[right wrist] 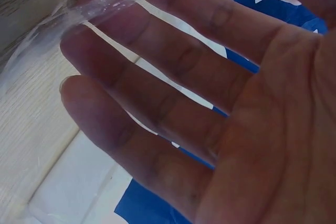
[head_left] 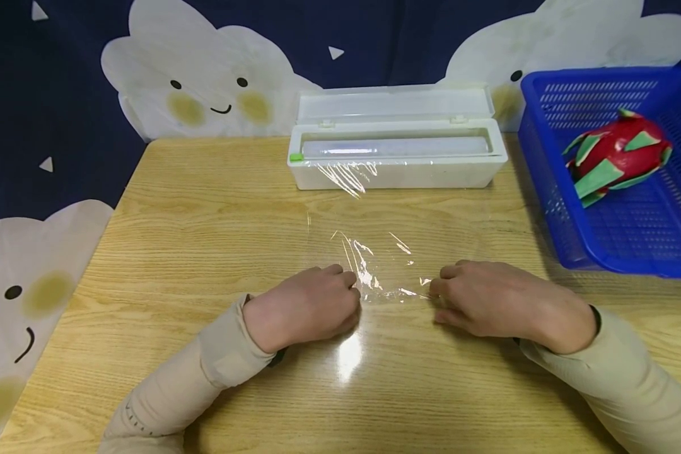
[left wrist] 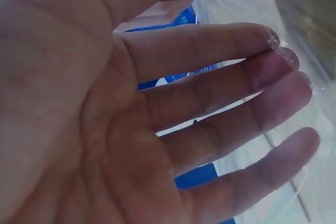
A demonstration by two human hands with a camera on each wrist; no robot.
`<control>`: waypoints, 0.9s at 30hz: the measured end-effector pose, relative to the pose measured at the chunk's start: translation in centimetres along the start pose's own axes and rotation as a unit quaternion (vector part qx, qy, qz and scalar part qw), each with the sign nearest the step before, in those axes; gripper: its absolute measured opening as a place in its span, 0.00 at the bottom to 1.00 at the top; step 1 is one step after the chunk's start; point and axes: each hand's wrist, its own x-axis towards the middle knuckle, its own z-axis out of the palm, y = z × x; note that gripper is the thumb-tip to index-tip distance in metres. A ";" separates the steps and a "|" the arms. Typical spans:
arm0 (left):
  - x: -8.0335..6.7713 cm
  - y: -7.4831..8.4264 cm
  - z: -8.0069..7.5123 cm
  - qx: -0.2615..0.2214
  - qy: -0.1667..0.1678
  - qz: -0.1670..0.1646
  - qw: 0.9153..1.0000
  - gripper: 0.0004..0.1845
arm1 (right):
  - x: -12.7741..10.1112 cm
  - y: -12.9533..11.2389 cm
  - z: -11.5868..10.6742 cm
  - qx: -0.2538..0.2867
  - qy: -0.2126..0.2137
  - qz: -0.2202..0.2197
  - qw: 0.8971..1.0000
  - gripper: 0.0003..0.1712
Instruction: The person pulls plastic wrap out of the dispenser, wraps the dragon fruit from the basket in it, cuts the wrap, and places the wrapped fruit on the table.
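Left hand point(head_left: 306, 306) and right hand point(head_left: 502, 302) pinch the cling film point(head_left: 383, 268) edge, drawn from the dispenser point(head_left: 397, 154); next, I judge: cutting it free.

Light wood-grain tabletop point(head_left: 193, 214), glossy, lamp glare near front edge. Blue perforated plastic basket point(head_left: 550, 183) at right side, partly out of frame. Inside basket: red dragon fruit with green scale tips point(head_left: 615, 154) (lying on its side, toward basket's back). Dark navy backdrop cloth point(head_left: 51, 75) behind and left of tabletop, printed with smiling white clouds point(head_left: 204, 75) and small white triangles.
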 end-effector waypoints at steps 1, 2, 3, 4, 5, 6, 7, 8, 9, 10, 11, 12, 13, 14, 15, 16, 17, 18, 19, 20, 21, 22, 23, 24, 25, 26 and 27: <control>0.0 -0.1 -0.1 -0.007 0.000 -0.002 1.000 0.14 | 0.0 0.0 0.0 0.000 -0.001 -0.001 1.000 0.09; -0.1 -0.2 -0.2 -0.012 -0.001 -0.004 1.000 0.14 | 0.0 0.0 0.0 0.000 -0.001 -0.002 1.000 0.10; -0.1 -0.3 -0.2 -0.016 0.000 -0.005 1.000 0.14 | 0.0 0.0 0.0 0.001 -0.002 -0.002 1.000 0.10; -0.2 -0.4 -0.3 -0.018 0.002 -0.007 1.000 0.13 | 0.0 0.0 0.0 0.001 -0.002 -0.002 1.000 0.10; -0.2 -0.5 -0.4 -0.018 0.007 -0.006 1.000 0.13 | 0.0 0.0 0.0 0.002 -0.003 -0.002 1.000 0.10; -0.2 -0.7 -0.5 -0.016 0.013 -0.004 1.000 0.12 | 0.0 0.0 -0.1 0.004 -0.003 -0.001 1.000 0.11; -0.2 -0.9 -0.4 -0.014 0.024 0.000 1.000 0.11 | 0.0 0.0 -0.1 0.005 -0.003 0.000 1.000 0.11; -0.1 -1.1 -0.4 -0.008 0.037 0.004 0.999 0.10 | 0.0 0.0 -0.1 0.007 -0.003 0.001 1.000 0.11; 0.0 -1.4 -0.3 -0.004 0.050 0.008 0.999 0.09 | 0.0 0.0 -0.1 0.009 -0.003 0.002 1.000 0.11; 0.1 -1.8 -0.2 -0.001 0.066 0.013 0.998 0.08 | 0.0 0.0 -0.1 0.011 -0.004 0.003 1.000 0.11; 0.3 -2.2 -0.1 -0.001 0.081 0.018 0.997 0.07 | 0.0 0.0 -0.1 0.012 -0.004 0.004 1.000 0.11; 0.5 -2.6 0.1 -0.003 0.093 0.021 0.995 0.06 | 0.0 0.0 -0.1 0.013 -0.004 0.004 1.000 0.11; 0.7 -3.0 0.3 -0.006 0.104 0.025 0.994 0.05 | 0.0 0.1 -0.1 0.014 -0.004 0.004 1.000 0.11; 0.9 -3.4 0.5 -0.014 0.109 0.025 0.994 0.05 | 0.0 0.1 -0.1 0.015 -0.004 0.004 1.000 0.11; 1.1 -3.8 0.7 -0.025 0.109 0.028 0.993 0.04 | 0.0 0.1 -0.1 0.015 -0.004 0.004 1.000 0.11; 1.3 -4.2 0.8 -0.034 0.110 0.030 0.993 0.05 | -0.1 0.1 -0.1 0.015 -0.004 0.004 1.000 0.12; 1.4 -4.5 1.0 -0.045 0.107 0.031 0.993 0.05 | -0.1 0.1 -0.1 0.016 -0.005 0.005 1.000 0.12; 1.4 -4.8 1.2 -0.053 0.103 0.031 0.993 0.06 | -0.1 0.1 -0.1 0.016 -0.005 0.005 1.000 0.12; 1.5 -5.0 1.3 -0.062 0.101 0.033 0.992 0.06 | -0.1 0.1 -0.1 0.015 -0.006 0.005 1.000 0.12; 1.6 -5.2 1.4 -0.071 0.099 0.033 0.992 0.07 | 0.0 0.1 -0.1 0.014 -0.007 0.005 1.000 0.12; 1.6 -5.3 1.5 -0.075 0.098 0.035 0.992 0.07 | 0.0 0.1 -0.1 0.013 -0.008 0.005 1.000 0.12; 1.6 -5.4 1.5 -0.079 0.098 0.037 0.991 0.08 | 0.0 0.2 -0.1 0.012 -0.008 0.005 1.000 0.13; 1.6 -5.5 1.5 -0.084 0.098 0.038 0.991 0.09 | 0.0 0.2 -0.1 0.011 -0.009 0.005 1.000 0.13; 1.6 -5.5 1.5 -0.089 0.098 0.038 0.990 0.10 | 0.0 0.2 -0.1 0.010 -0.009 0.004 1.000 0.13; 1.6 -5.6 1.5 -0.092 0.099 0.039 0.990 0.11 | 0.0 0.2 -0.2 0.010 -0.009 0.003 1.000 0.13; 1.6 -5.6 1.5 -0.094 0.098 0.040 0.990 0.12 | 0.0 0.2 -0.2 0.011 -0.009 0.004 1.000 0.13; 1.6 -5.6 1.5 -0.097 0.098 0.042 0.990 0.13 | 0.0 0.2 -0.2 0.012 -0.010 0.004 1.000 0.13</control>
